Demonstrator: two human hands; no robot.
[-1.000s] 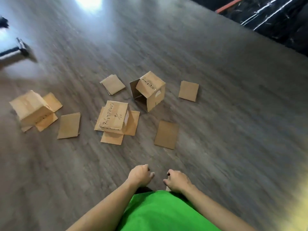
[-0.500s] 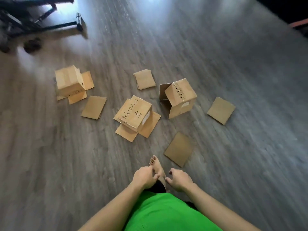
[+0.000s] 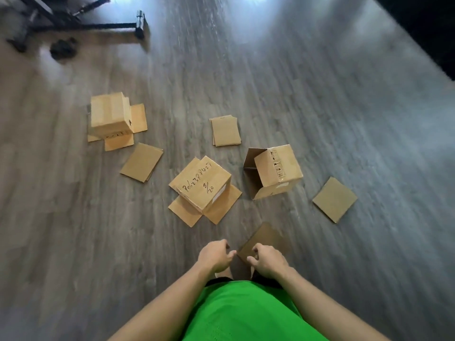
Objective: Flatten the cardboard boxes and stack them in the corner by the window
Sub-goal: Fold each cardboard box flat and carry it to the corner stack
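Observation:
Three cardboard boxes stand on the grey wood floor. One with handwriting [image 3: 205, 187] sits in the middle on its spread flaps. An open box [image 3: 275, 169] lies on its side to the right, and a third box [image 3: 110, 115] stands at the left on its flaps. Several flat cardboard pieces lie around them: one behind [image 3: 226, 131], one at the left [image 3: 142, 161], one at the right [image 3: 334, 199], and one near my feet [image 3: 264, 238]. My left hand [image 3: 216, 255] and right hand [image 3: 267, 260] hang loosely curled in front of my green shirt, holding nothing.
A black metal stand with legs [image 3: 81, 19] fills the far left corner, with a dark lump [image 3: 62, 46] beside it. A dark edge [image 3: 423, 30] runs along the far right. Bare floor [image 3: 320, 94] lies beyond the boxes.
The view has swung and moved closer to the boxes, which now sit lower and larger in frame. My hands kept the same loosely curled pose. The near flat piece is now right above my right hand.

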